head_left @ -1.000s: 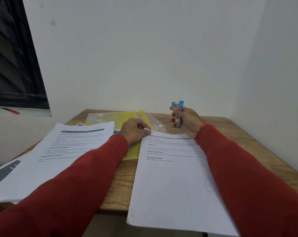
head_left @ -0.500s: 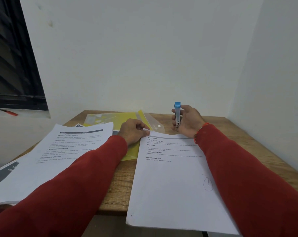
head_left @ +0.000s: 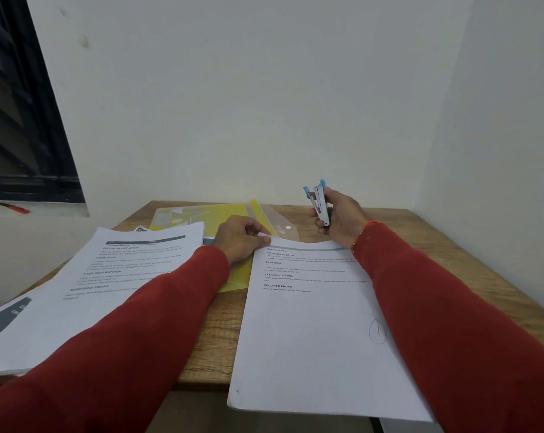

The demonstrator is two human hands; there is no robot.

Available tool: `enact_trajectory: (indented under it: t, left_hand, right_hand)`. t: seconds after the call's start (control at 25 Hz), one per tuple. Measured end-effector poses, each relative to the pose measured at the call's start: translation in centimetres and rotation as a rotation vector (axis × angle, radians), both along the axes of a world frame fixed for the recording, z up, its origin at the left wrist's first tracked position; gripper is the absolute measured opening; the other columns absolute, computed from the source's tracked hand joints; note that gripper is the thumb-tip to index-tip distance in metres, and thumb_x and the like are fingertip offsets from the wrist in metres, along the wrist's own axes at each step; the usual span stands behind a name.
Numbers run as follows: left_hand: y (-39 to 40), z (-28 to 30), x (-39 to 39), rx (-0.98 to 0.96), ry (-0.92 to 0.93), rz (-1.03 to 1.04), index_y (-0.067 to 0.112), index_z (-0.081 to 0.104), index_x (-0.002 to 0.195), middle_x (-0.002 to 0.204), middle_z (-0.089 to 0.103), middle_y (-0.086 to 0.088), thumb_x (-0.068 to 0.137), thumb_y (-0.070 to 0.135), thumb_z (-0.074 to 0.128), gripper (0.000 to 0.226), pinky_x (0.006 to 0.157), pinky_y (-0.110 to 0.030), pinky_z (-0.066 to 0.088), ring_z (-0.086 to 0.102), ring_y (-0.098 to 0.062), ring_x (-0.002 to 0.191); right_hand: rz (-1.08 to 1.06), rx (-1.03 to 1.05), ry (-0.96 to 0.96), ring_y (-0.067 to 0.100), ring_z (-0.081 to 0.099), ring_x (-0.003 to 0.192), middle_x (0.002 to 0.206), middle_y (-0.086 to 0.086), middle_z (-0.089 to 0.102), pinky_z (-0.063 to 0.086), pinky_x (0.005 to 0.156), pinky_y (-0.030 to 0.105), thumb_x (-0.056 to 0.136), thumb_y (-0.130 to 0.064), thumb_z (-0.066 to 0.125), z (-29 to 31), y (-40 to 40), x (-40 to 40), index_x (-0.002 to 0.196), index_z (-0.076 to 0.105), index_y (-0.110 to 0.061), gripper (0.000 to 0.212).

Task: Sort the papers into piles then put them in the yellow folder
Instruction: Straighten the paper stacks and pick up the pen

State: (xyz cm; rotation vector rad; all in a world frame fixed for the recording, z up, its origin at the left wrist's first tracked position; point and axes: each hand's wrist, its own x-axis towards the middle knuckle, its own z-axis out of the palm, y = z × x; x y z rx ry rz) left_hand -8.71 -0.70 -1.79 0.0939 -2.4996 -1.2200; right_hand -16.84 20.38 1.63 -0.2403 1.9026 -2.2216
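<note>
A person in red sleeves (head_left: 146,332) works at a wooden surface (head_left: 427,245) set into a white-walled corner. The left hand (head_left: 241,239) rests at the far left corner of a stack of printed papers (head_left: 311,339), its fingers (head_left: 263,240) curled and pinching that corner, which lifts slightly off the sheets below. This stack lies on the right half of the surface and hangs over the near edge; a pen-drawn oval marks its top sheet near the right side. The right hand (head_left: 339,217) is raised above the stack's far edge, fingers wrapped around a small stapler (head_left: 320,204) with blue ends, held upright and tilted, its two arms standing apart at the top. A red thread band (head_left: 363,234) circles the right wrist. The yellow folder (head_left: 202,217) lies flat toward the far edge of the surface, left of centre, its clear snap flap (head_left: 280,228) pointing right just beyond the left hand; part of the folder runs under the left wrist and touches the stack's left edge. A second pile of papers (head_left: 86,285) covers the left side of the surface, overlapping the folder's near left part and jutting past the left edge. A red pen (head_left: 14,208) lies on the sill below a dark window (head_left: 21,120) at left.
</note>
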Motion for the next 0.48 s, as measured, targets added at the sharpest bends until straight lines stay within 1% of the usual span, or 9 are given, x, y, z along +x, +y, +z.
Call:
enact_trajectory:
  t: [0.08, 0.16, 0.2, 0.28, 0.32, 0.4, 0.48]
  left_hand:
    - [-0.06, -0.04, -0.06, 0.009, -0.002, -0.002, 0.015, 0.078, 0.095, 0.068, 0.050, 0.006, 0.083, 0.018, 0.081, 0.013, 0.056, -0.019, 0.035, 0.048, -0.008, 0.066]
    - [-0.14, -0.07, -0.21, 0.027, -0.010, -0.005, 0.015, 0.078, 0.096, 0.068, 0.049, 0.007, 0.082, 0.018, 0.081, 0.014, 0.057, -0.019, 0.035, 0.048, -0.008, 0.066]
    - [-0.15, -0.05, -0.25, 0.040, -0.014, -0.005, 0.015, 0.078, 0.096, 0.068, 0.050, 0.007, 0.082, 0.018, 0.081, 0.015, 0.058, -0.020, 0.036, 0.048, -0.009, 0.067]
    - [-0.15, -0.01, -0.32, 0.074, -0.020, -0.008, 0.014, 0.078, 0.096, 0.067, 0.051, 0.007, 0.082, 0.017, 0.082, 0.015, 0.058, -0.020, 0.036, 0.049, -0.007, 0.066]
    - [-0.19, -0.03, -0.39, 0.086, -0.022, -0.010, 0.014, 0.078, 0.096, 0.067, 0.051, 0.008, 0.082, 0.017, 0.082, 0.015, 0.058, -0.019, 0.036, 0.049, -0.006, 0.065]
    - [-0.27, -0.09, -0.46, 0.096, -0.021, -0.011, 0.014, 0.078, 0.095, 0.068, 0.053, 0.007, 0.082, 0.016, 0.082, 0.014, 0.060, -0.020, 0.039, 0.051, -0.007, 0.067]
    - [-0.34, -0.19, -0.54, 0.126, -0.006, -0.022, 0.013, 0.078, 0.094, 0.069, 0.057, 0.005, 0.080, 0.015, 0.083, 0.015, 0.069, -0.024, 0.047, 0.056, -0.012, 0.071]
  right_hand:
    - [0.035, 0.036, 0.038, 0.015, 0.041, 0.053, 0.074, 0.005, 0.054, 0.035, 0.052, 0.027, 0.104, -0.031, 0.048, -0.33, -0.11, -0.09, 0.097, 0.063, -0.015, 0.023]
    - [0.090, 0.082, 0.112, 0.012, 0.043, 0.057, 0.077, 0.003, 0.054, 0.040, 0.053, 0.023, 0.102, -0.020, 0.056, -0.58, -0.08, 0.13, 0.102, 0.065, -0.014, 0.011]
    - [0.105, 0.081, 0.135, 0.011, 0.047, 0.058, 0.078, 0.003, 0.057, 0.044, 0.054, 0.022, 0.097, -0.013, 0.063, -0.66, 0.02, 0.21, 0.106, 0.065, -0.013, 0.009]
    - [0.086, 0.049, 0.134, 0.010, 0.056, 0.056, 0.079, 0.006, 0.065, 0.049, 0.056, 0.022, 0.085, 0.002, 0.073, -0.69, 0.26, 0.25, 0.109, 0.064, -0.009, 0.028]
    - [0.063, 0.033, 0.128, 0.010, 0.058, 0.054, 0.078, 0.007, 0.066, 0.050, 0.055, 0.021, 0.081, 0.006, 0.076, -0.57, 0.27, 0.36, 0.107, 0.064, -0.007, 0.031]
    - [0.041, 0.014, 0.136, 0.011, 0.054, 0.055, 0.073, 0.004, 0.065, 0.047, 0.052, 0.020, 0.079, 0.005, 0.077, -0.47, 0.21, 0.40, 0.102, 0.066, -0.003, 0.026]
    - [0.060, -0.016, 0.146, 0.010, 0.055, 0.056, 0.066, -0.001, 0.065, 0.049, 0.054, 0.019, 0.083, 0.002, 0.075, -0.33, 0.07, 0.57, 0.096, 0.068, -0.002, 0.015]
